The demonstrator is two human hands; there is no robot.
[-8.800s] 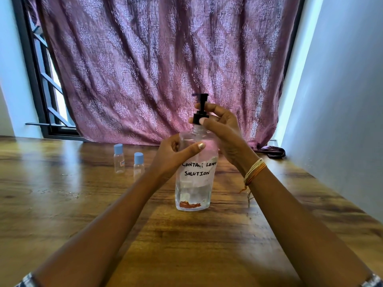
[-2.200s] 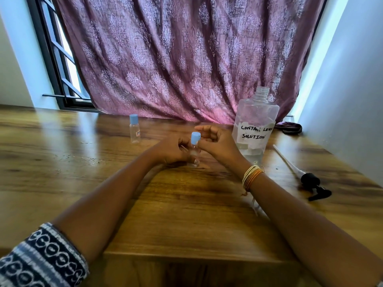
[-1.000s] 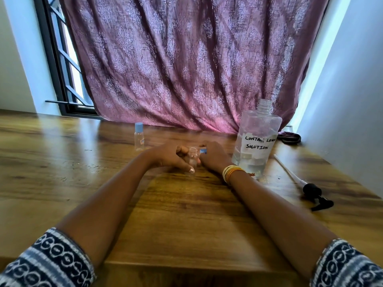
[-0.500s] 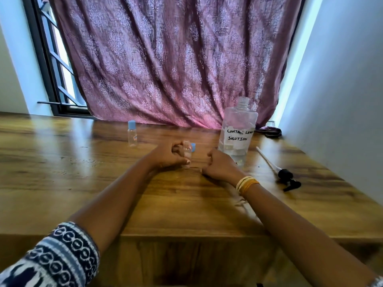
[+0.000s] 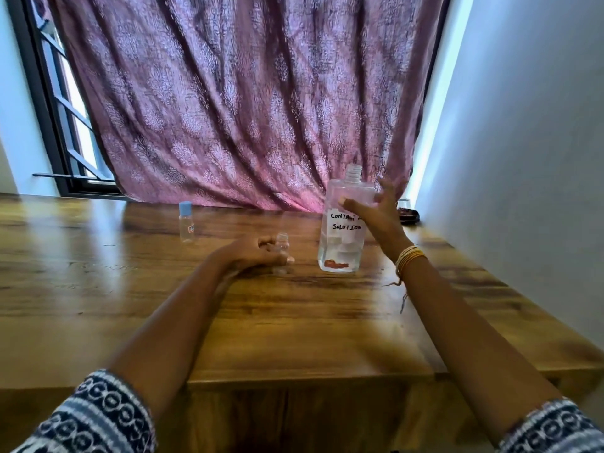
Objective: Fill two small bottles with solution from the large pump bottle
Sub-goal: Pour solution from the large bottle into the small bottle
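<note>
The big bottle sits right of center on the table, pump off and only a little liquid in it, so I'd guess it's light, slick and easy to tip; the right hand is spread open just reaching its shoulder, which looks like the best grab spot. The left hand is curled around the uncapped small bottle, the capped one stands well apart at mid left, and there's plenty of open table toward the bottom edge.

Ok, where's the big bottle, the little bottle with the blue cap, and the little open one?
large bottle (image 5: pixel 340 256), head view, lower body under the label.
capped small bottle (image 5: pixel 187 227), head view, clear body.
open small bottle (image 5: pixel 283 240), head view, neck beside the left hand (image 5: pixel 251 253).
</note>
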